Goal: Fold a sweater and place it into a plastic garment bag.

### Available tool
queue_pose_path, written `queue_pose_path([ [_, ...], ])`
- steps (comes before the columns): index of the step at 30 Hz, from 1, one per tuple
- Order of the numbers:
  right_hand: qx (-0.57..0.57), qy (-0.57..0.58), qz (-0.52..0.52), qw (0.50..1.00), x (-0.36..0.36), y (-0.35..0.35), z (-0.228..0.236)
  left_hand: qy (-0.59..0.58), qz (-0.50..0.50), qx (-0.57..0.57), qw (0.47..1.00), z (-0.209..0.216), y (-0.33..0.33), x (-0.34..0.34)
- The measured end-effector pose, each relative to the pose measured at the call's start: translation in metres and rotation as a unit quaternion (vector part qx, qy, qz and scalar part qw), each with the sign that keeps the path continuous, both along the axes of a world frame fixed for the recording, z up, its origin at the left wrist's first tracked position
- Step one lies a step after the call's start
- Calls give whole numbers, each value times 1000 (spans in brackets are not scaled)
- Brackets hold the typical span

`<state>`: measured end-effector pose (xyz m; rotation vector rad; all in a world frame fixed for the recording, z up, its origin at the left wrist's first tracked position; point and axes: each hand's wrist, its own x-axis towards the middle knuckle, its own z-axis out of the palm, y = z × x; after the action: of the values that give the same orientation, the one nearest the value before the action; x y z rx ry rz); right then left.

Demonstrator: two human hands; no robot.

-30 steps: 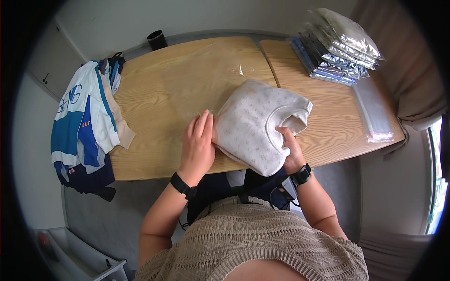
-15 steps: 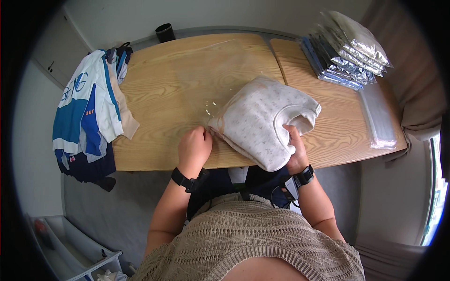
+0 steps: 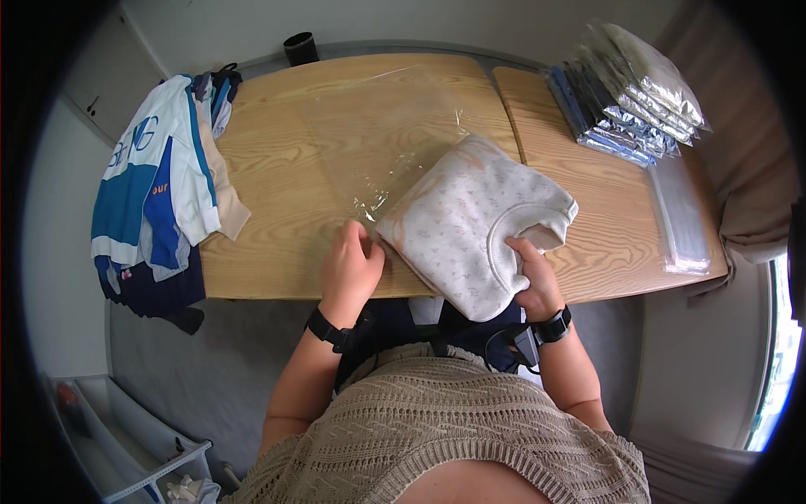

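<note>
A folded pale sweatshirt (image 3: 457, 227) with a faint small print lies slantwise over the front of the table, its ribbed neckline toward the right. My right hand (image 3: 537, 281) grips it at the neck opening, thumb on top and the other fingers mostly hidden beneath. Flat on the wood to the far left of the garment is a clear plastic bag (image 3: 357, 155), glinting near its front edge. At that front edge my left hand (image 3: 351, 269) is closed in a pinch on the bag's film, beside the garment's left corner.
Loose clothes (image 3: 155, 193) are heaped over the table's left end. At the back right, several bagged garments (image 3: 638, 92) form a stack, with flat clear bags (image 3: 678, 218) in front. A black bin (image 3: 300, 49) stands beyond the table (image 3: 277, 252). A white divided container (image 3: 143, 454) sits lower left.
The sweatshirt's near corner and my right hand have shifted slightly toward me and right. More glints show on the bag's film near my left hand, which keeps its pinch.
</note>
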<state>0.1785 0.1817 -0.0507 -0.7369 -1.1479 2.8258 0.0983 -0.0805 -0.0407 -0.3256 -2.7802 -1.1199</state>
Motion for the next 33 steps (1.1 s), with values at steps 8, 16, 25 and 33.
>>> queue_pose_path([
  [8, -3, 4, -14, 1000, 1, -7, 8, 113, -50, -61, 990, 10, -1, -13],
  [16, -30, 4, -10, 999, 3, -6, 5, 168, -34, 23, 985, 7, 4, -2],
  [25, -36, 32, -58, 997, -11, -24, 1, 178, -12, 5, 984, 8, 4, 0],
  [33, -77, 41, -51, 995, -11, -32, -4, 126, -17, -68, 990, -5, -5, -4],
])
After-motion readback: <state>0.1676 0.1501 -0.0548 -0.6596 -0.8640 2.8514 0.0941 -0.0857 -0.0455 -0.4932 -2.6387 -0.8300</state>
